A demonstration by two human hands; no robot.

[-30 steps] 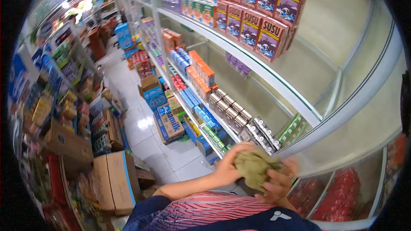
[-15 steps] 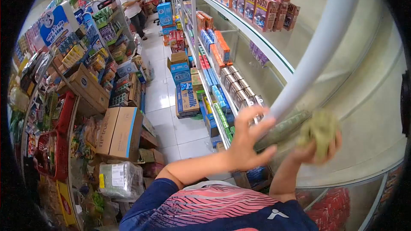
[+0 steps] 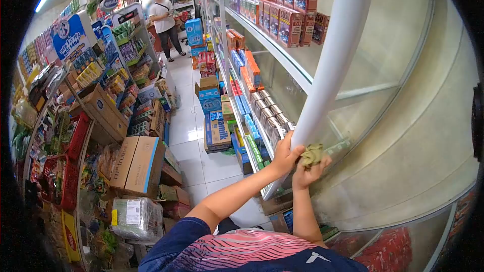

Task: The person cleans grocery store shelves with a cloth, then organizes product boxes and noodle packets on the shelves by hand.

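Head view: the left hand is clamped on the white post; the right hand clutches a green cloth just beside it.

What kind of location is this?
Likely a small grocery or convenience shop: shelves of SUSU cartons, red baskets beside packed goods, and an open blue carton on the aisle floor.

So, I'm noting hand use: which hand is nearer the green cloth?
Right. The right hand holds the green cloth; the left hand is just to the left of the cloth, on the white post.
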